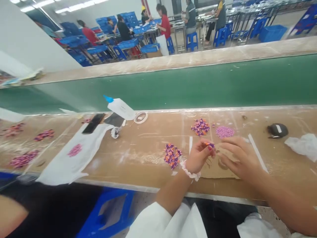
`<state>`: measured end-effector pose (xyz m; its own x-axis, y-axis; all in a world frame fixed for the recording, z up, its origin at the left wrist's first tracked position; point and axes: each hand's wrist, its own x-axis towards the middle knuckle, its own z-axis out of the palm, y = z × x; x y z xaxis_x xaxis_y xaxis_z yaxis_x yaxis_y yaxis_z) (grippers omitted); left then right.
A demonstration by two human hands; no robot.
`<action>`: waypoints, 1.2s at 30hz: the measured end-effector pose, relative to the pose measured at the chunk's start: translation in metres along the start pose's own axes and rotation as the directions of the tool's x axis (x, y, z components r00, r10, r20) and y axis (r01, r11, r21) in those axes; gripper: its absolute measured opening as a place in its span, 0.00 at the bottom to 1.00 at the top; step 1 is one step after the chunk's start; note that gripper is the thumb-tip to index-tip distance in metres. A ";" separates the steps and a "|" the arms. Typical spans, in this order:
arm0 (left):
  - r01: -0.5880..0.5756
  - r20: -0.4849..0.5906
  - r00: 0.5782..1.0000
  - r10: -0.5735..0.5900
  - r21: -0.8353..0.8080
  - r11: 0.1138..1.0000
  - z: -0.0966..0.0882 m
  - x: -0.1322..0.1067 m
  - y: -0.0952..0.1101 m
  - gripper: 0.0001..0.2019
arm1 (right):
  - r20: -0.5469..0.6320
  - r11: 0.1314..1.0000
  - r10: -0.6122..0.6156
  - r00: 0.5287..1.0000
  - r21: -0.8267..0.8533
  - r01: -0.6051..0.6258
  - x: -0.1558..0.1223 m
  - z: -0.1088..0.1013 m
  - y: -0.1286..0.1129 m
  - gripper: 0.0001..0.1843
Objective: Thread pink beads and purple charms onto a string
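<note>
My left hand (200, 156) is closed, its thumb and fingers pinching a small purple-and-orange piece (210, 144). Just to the right of it is my right hand (236, 155), slightly blurred, fingers stretched out and apart, with nothing I can make out in them. A pile of purple-and-orange pieces (172, 156) lies left of my left wrist. Beyond my hands are a second pile of such pieces (200, 127) and a heap of small pink beads (225, 132). Partly under my right fingers, a small round thing (223, 164) rests on a brown board; I cannot tell what it is.
A white bottle with a blue tip (121, 108) and a tape roll (140, 117) stand at the back. Left are a phone (93, 124), a white cloth (70, 162) and more piles. A black object (277, 130) and crumpled plastic (303, 145) lie right. A green partition (173, 87) runs behind.
</note>
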<state>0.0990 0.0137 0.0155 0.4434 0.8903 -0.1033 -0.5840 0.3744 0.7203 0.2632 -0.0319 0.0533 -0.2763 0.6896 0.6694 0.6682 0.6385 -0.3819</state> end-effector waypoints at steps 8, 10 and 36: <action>0.232 -0.026 0.973 -0.231 0.013 0.973 -0.009 -0.007 -0.015 0.17 | 0.068 0.996 -0.060 0.996 0.069 0.055 -0.011 0.027 0.019 0.24; 0.248 -0.044 0.969 -0.244 0.123 0.961 -0.011 -0.007 -0.015 0.16 | 0.080 0.997 -0.058 0.995 0.050 0.054 -0.017 0.025 0.022 0.27; 0.194 -0.211 0.965 -0.155 0.182 0.964 -0.011 -0.006 -0.020 0.19 | 0.021 0.807 0.548 0.836 -0.277 -0.522 -0.031 0.019 0.147 0.07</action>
<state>0.1000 0.0037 -0.0056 0.3745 0.8561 -0.3562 -0.3530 0.4869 0.7990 0.3573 0.0470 -0.0360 0.1211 0.9336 0.3373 0.8744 0.0605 -0.4814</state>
